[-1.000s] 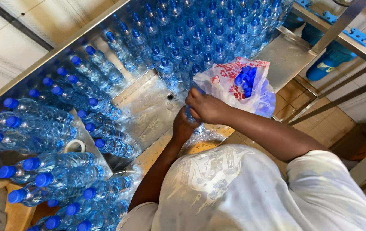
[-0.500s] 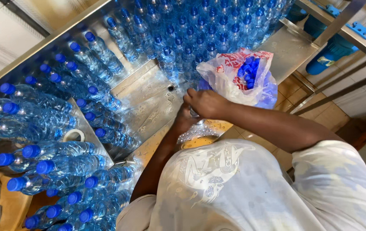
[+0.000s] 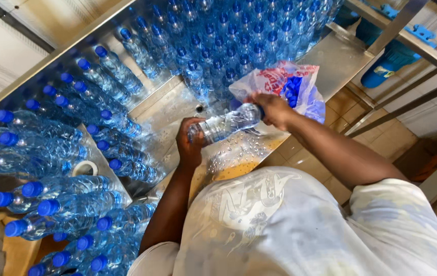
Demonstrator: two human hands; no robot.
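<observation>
Head view: a clear water bottle [image 3: 226, 124] lies sideways at mid-frame over the wet steel table [image 3: 331, 56]. Left hand [image 3: 190, 143] grips its base, right hand [image 3: 274, 110] closes round its neck, seemingly capping; next comes a firm twist. Blue-capped bottles [image 3: 75, 153] crowd the left; a plastic bag of caps [image 3: 290, 87] sits just behind.

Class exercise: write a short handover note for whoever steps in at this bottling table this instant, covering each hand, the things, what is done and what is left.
Left hand: grips the base of a clear water bottle lying sideways over the wet steel table.
Right hand: at the bottle's neck end.
Bag of blue caps: just behind the right hand.
Done: many blue-capped bottles lie stacked around.
Left: whether this bottle's cap is on is hidden.
</observation>
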